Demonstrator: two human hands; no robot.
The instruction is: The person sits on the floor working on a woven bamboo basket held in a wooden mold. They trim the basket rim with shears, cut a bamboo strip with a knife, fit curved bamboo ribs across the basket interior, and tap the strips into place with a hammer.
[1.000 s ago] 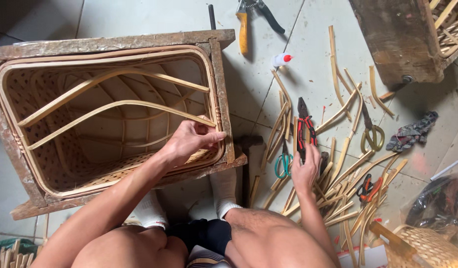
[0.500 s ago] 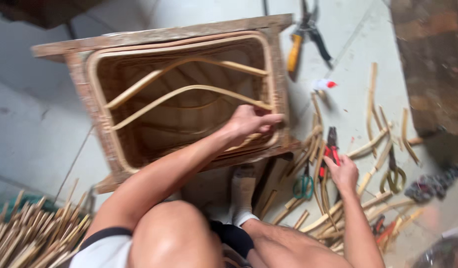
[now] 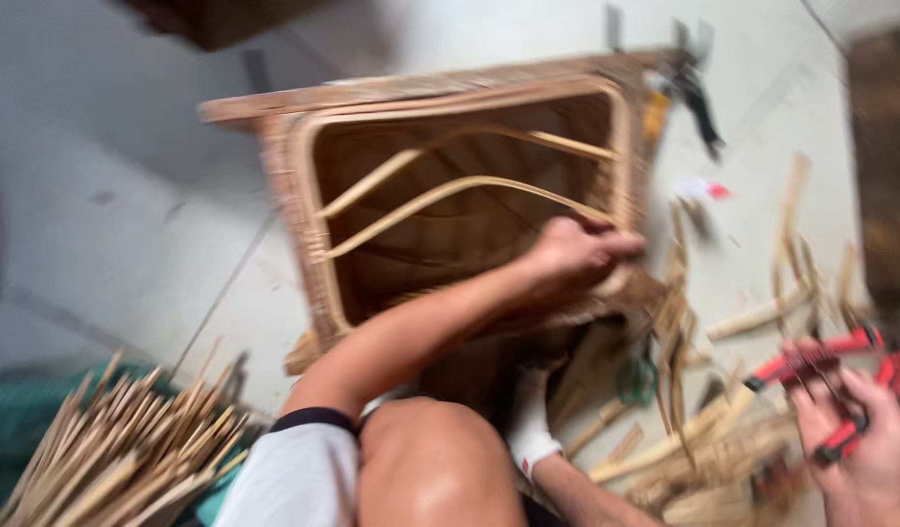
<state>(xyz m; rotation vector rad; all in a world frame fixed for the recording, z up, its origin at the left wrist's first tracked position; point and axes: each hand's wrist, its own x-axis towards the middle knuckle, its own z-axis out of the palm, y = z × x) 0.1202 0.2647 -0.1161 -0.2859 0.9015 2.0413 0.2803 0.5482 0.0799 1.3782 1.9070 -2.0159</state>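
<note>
**Cutters in one hand, rim in the other: where a slip could start**

Head view. The basket [image 3: 469, 195] lay on its side on the floor [image 3: 128, 195], its opening toward the camera, filling the frame from about 10 to 1 o'clock. The left hand [image 3: 577, 252] was clenched on the lower rim at the basket's 4 o'clock corner, fingers curled over the edge; the blur hid exactly how they sat. Two bent strips [image 3: 450, 190] crossed the opening, apart from that hand.

The right hand [image 3: 860, 439], at 4 o'clock in the frame, grasped red-handled cutters [image 3: 820, 366], well apart from the basket. Whether the blades stood open could not be told.

Loose cane offcuts [image 3: 703, 429] lay scattered between the two hands, near a white-socked foot [image 3: 528, 429]. A bundle of sticks [image 3: 118, 459] sat at 8 o'clock.

Judged from this, the main risk was the blades meeting the left fingers if the cutters came to the same corner, since that hand covered the rim. The basket, held at one corner only, might also pivot. Offcuts underfoot could roll or jab.
</note>
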